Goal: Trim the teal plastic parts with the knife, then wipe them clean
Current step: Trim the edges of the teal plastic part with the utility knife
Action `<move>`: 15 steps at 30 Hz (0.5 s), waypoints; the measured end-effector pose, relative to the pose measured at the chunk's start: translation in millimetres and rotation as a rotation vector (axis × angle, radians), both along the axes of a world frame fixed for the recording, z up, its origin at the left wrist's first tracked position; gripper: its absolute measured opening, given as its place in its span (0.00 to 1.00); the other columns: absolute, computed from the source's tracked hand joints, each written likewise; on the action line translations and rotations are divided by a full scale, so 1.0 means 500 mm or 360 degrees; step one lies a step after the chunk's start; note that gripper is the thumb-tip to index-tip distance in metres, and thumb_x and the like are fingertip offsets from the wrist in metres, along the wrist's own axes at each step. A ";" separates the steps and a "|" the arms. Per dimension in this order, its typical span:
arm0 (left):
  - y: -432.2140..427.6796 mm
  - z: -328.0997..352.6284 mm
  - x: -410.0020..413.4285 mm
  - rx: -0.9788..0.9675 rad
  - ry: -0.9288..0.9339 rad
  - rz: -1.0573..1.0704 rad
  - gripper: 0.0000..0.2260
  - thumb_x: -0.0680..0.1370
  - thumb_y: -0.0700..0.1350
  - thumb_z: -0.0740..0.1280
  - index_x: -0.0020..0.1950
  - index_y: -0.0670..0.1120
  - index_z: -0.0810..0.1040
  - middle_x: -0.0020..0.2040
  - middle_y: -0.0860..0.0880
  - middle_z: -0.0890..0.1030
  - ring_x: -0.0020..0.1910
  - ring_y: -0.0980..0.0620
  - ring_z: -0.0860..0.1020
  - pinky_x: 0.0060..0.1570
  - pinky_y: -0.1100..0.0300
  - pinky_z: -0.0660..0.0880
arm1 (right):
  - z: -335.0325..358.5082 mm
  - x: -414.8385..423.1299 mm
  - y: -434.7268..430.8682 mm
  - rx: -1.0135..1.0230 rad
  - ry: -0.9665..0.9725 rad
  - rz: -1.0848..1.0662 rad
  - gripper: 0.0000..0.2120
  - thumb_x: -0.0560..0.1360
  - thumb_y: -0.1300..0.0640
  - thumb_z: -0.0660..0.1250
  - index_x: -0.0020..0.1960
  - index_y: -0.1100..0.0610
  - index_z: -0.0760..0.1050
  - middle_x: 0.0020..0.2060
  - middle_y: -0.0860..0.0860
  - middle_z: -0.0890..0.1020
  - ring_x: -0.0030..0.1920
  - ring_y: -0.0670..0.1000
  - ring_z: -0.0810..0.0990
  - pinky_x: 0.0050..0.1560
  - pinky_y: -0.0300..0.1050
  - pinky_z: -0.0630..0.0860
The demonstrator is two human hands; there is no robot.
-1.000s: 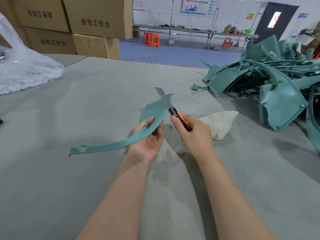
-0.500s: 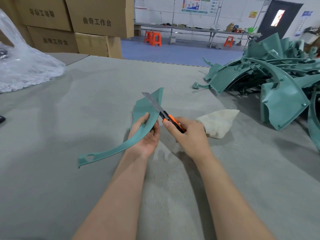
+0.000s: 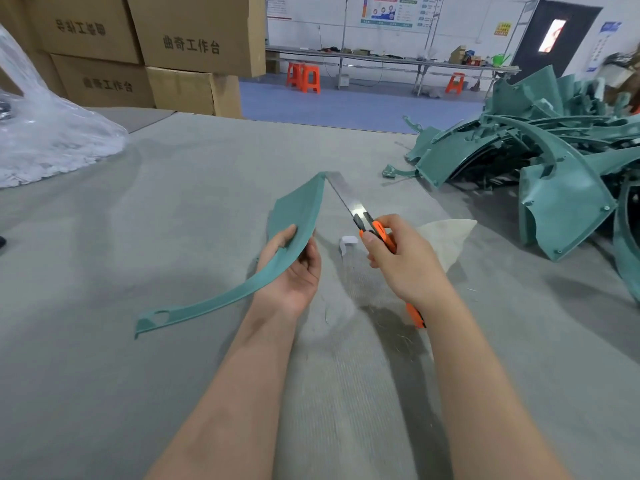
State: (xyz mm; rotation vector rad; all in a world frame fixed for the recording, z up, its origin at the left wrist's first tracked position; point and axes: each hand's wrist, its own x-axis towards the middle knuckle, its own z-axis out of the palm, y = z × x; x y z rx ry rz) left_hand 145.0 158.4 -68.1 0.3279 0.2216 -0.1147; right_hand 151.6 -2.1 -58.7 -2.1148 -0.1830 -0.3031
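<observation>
Blade of utility knife [image 3: 349, 202] shifted to far tip of teal curved strip [image 3: 298, 216]. Strip clamped mid-length by left hand [image 3: 294, 275], over counter [image 3: 173, 202]; right hand [image 3: 401, 261] wraps knife handle. Trimming judged under way; wiping not begun, cloth [image 3: 446, 237] beyond right hand. Far right, pile of teal parts [image 3: 561, 188] pending.

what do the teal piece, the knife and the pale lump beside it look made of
Teal piece: moulded plastic, matte; thin, evenly coloured, holding its curve. Knife: bright metal blade that catches glare; orange and black handle, likely plastic. Pale lump: probably cloth, dull and softly folded.
</observation>
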 end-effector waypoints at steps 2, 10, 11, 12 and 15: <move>-0.005 0.001 -0.003 0.0018 -0.0018 -0.0037 0.06 0.78 0.39 0.63 0.44 0.40 0.79 0.37 0.47 0.81 0.27 0.55 0.79 0.28 0.67 0.77 | 0.000 -0.002 0.006 -0.0035 -0.0073 -0.0126 0.09 0.80 0.48 0.60 0.51 0.54 0.72 0.37 0.52 0.80 0.43 0.56 0.80 0.49 0.54 0.76; -0.005 0.000 -0.007 0.0038 -0.0100 -0.0195 0.03 0.75 0.39 0.65 0.42 0.42 0.78 0.35 0.48 0.81 0.27 0.56 0.79 0.25 0.67 0.75 | -0.017 -0.004 0.027 -0.0059 -0.0237 -0.0518 0.26 0.77 0.35 0.51 0.37 0.56 0.70 0.36 0.52 0.82 0.37 0.55 0.78 0.41 0.51 0.75; -0.005 0.000 -0.007 0.0039 -0.0100 -0.0212 0.03 0.73 0.39 0.65 0.42 0.42 0.78 0.35 0.47 0.81 0.27 0.56 0.79 0.25 0.67 0.74 | -0.017 -0.001 0.026 -0.0037 -0.0245 -0.0543 0.26 0.77 0.35 0.51 0.37 0.56 0.70 0.36 0.52 0.82 0.37 0.55 0.78 0.40 0.51 0.75; -0.006 0.000 -0.008 0.0036 -0.0101 -0.0229 0.02 0.72 0.39 0.66 0.42 0.42 0.78 0.35 0.47 0.81 0.27 0.56 0.79 0.25 0.66 0.74 | -0.017 0.001 0.025 -0.0027 -0.0253 -0.0564 0.26 0.78 0.35 0.52 0.37 0.56 0.70 0.36 0.52 0.82 0.37 0.55 0.78 0.40 0.51 0.75; -0.005 0.002 -0.009 0.0034 -0.0096 -0.0277 0.03 0.69 0.39 0.67 0.39 0.41 0.80 0.34 0.47 0.81 0.26 0.56 0.78 0.23 0.66 0.74 | -0.016 0.002 0.024 -0.0030 -0.0271 -0.0587 0.26 0.78 0.35 0.52 0.37 0.57 0.71 0.35 0.53 0.82 0.36 0.56 0.77 0.39 0.51 0.75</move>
